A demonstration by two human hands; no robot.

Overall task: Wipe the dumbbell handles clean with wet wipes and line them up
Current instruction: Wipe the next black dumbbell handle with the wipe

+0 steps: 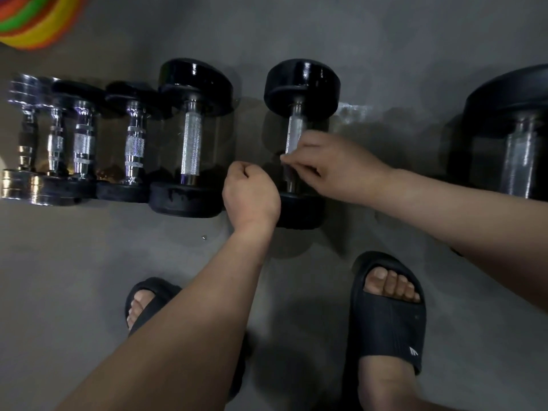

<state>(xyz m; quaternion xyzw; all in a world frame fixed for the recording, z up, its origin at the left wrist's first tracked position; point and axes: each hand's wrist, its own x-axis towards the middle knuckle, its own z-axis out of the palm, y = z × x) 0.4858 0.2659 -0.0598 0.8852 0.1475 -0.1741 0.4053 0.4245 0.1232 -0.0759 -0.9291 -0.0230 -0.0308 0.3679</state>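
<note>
Pinching a wet wipe (284, 157) on the dumbbell handle (294, 129), the right hand (323, 167) is wiping, left hand (250, 192) fisted empty; next, probably rub its full length

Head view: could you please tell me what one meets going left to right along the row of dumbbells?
Chrome-plate dumbbell → small black-ended dumbbell → large black dumbbell → left hand → separate black dumbbell, its handle held by the right hand → biggest black dumbbell.
</note>
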